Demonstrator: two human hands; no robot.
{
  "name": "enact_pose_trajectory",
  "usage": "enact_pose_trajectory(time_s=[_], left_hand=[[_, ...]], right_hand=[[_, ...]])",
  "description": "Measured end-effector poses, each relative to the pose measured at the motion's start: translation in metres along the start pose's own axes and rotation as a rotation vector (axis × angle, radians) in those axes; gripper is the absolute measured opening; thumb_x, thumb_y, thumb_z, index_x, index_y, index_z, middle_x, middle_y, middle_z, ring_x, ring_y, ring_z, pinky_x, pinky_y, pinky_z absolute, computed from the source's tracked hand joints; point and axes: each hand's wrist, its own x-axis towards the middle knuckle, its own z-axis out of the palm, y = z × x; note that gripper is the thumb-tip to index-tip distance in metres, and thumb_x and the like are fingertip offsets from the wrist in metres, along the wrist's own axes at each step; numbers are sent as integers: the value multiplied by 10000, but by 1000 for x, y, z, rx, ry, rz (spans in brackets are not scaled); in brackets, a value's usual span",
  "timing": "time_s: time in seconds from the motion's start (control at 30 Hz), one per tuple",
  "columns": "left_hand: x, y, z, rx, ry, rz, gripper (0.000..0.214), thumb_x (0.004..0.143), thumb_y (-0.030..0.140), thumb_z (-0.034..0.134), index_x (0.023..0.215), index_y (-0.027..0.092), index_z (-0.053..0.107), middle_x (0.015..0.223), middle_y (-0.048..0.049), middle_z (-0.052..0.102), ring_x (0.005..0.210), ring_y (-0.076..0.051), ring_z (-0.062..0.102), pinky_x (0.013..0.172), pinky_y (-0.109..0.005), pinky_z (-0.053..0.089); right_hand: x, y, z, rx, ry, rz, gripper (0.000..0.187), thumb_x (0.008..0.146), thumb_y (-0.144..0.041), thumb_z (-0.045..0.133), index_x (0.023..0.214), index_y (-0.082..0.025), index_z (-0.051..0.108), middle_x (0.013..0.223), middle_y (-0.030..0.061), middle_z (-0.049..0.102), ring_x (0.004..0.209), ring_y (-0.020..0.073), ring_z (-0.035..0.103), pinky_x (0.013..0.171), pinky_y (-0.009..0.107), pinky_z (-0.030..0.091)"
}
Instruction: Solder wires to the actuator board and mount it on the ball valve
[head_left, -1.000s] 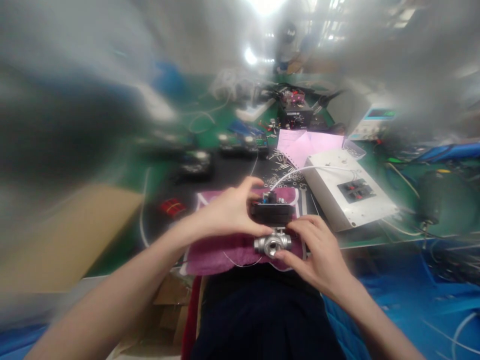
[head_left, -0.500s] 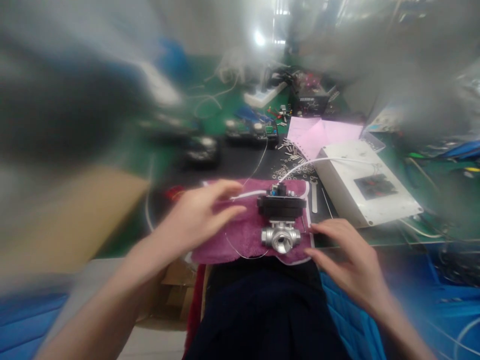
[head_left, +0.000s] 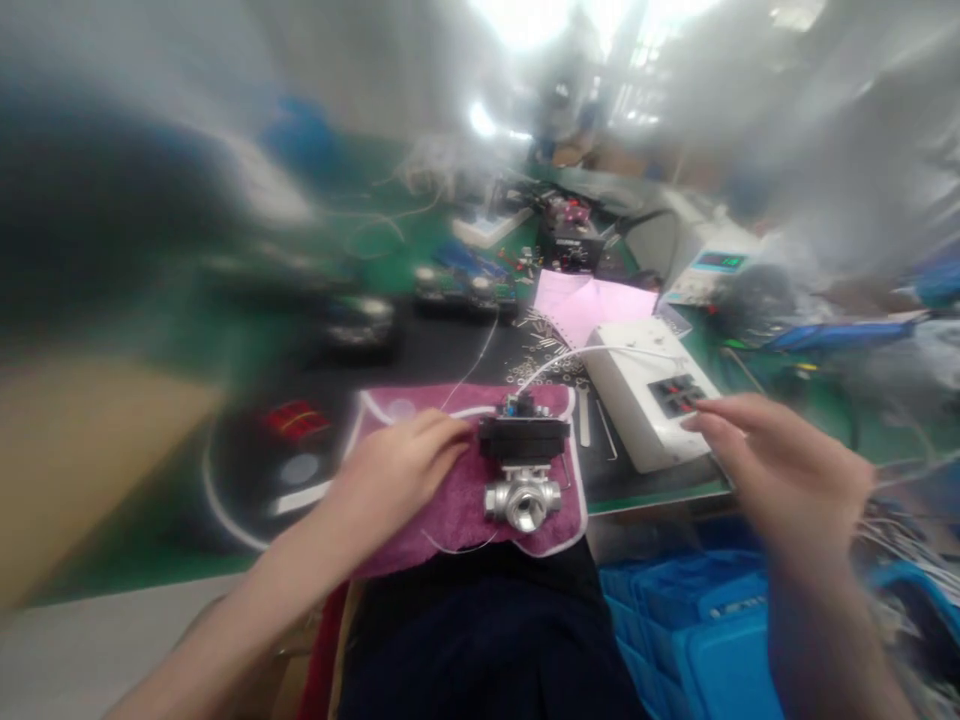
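Observation:
A silver valve body (head_left: 523,501) with a black actuator block (head_left: 523,438) on top lies on a magenta towel (head_left: 457,500) at the bench's front edge. My left hand (head_left: 401,470) rests on the towel, its curled fingers touching the left side of the black block. My right hand (head_left: 780,468) is off to the right, raised over the corner of a white control box (head_left: 637,400), fingers stretched out and holding nothing. A white cable (head_left: 592,352) runs from the top of the black block toward the box.
Pink papers (head_left: 589,300) and scattered small metal parts (head_left: 540,345) lie behind the towel. A black instrument (head_left: 574,248) and a meter with a green display (head_left: 712,265) stand farther back. Blue plastic bins (head_left: 697,630) sit below the bench on the right. Edges of the view are blurred.
My right hand left the valve and swung up to the right over the white box. My left hand came back against the black block. The camera turned slightly right.

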Motion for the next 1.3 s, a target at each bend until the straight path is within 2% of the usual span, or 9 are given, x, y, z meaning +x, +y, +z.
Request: enact_pose_trajectory(time_s=[0.07, 0.23, 0.33, 0.53, 0.77, 0.93, 1.07, 1.13, 1.3], left_hand=[[0, -5, 8, 6, 29, 23, 270, 1086, 355, 525, 1241, 243, 715, 1227, -89, 772, 1073, -285, 755, 939, -425, 592], [-5, -12, 20, -15, 87, 21, 247, 1081, 372, 537, 1192, 248, 719, 1215, -83, 762, 1068, -277, 738, 945, -425, 578], [-7, -13, 22, -38, 93, 5, 240, 1081, 375, 542, 1186, 247, 715, 1209, -80, 759, 1064, -272, 735, 956, -429, 581], [-7, -14, 21, -117, 107, -1, 221, 1070, 355, 566, 1181, 255, 728, 1188, -72, 769, 1048, -261, 747, 945, -419, 600], [-7, -12, 20, -140, 100, -15, 199, 1067, 305, 578, 1214, 245, 697, 1195, -81, 751, 1066, -263, 732, 930, -428, 595], [-9, -7, 16, -212, 113, -16, 217, 1061, 266, 604, 1268, 254, 669, 1220, -69, 735, 1109, -253, 716, 994, -445, 592], [-14, 13, -2, -288, 180, -27, 603, 983, 374, 751, 1516, 278, 487, 1458, -119, 619, 1363, -313, 614, 1165, -515, 543], [-17, 24, -7, -292, 85, 36, 964, 871, 516, 850, 1639, 257, 328, 1631, -184, 450, 1512, -386, 478, 1240, -572, 489], [-18, 42, 11, -248, 2, 89, 1470, 659, 610, 971, 1729, 201, 51, 1763, -253, 199, 1617, -482, 288, 1287, -642, 415]], right_hand=[[29, 20, 0, -62, 20, 20, 200, 977, -452, 742, 1072, -290, 811, 1030, 31, 816, 944, 252, 779, 855, 368, 613], [100, 65, 15, -223, -224, -77, 252, 1007, -417, 650, 1102, -245, 808, 1073, 48, 813, 914, 235, 766, 846, 362, 586], [122, 77, 26, -298, -332, -104, 247, 981, -404, 652, 1062, -238, 817, 1076, 60, 804, 919, 245, 748, 841, 375, 554], [125, 98, 17, -394, -504, -44, 252, 950, -480, 693, 933, -259, 814, 894, 35, 790, 729, 212, 689, 654, 321, 470], [122, 111, 5, -314, -611, 46, 375, 1010, -568, 623, 1001, -240, 806, 1008, 69, 801, 835, 181, 722, 746, 318, 496], [122, 113, 2, -279, -617, 95, 346, 945, -565, 713, 996, -238, 815, 1006, 98, 800, 825, 189, 722, 749, 339, 507], [124, 118, 2, -234, -636, 142, 509, 886, -696, 709, 951, -201, 809, 932, 151, 793, 717, 209, 708, 655, 365, 505], [124, 119, 2, -235, -644, 174, 623, 826, -794, 695, 953, -193, 800, 910, 167, 786, 696, 231, 707, 619, 382, 508], [124, 113, 1, -318, -659, 247, 728, 751, -890, 625, 934, -203, 782, 916, 169, 778, 710, 278, 712, 621, 426, 515]])
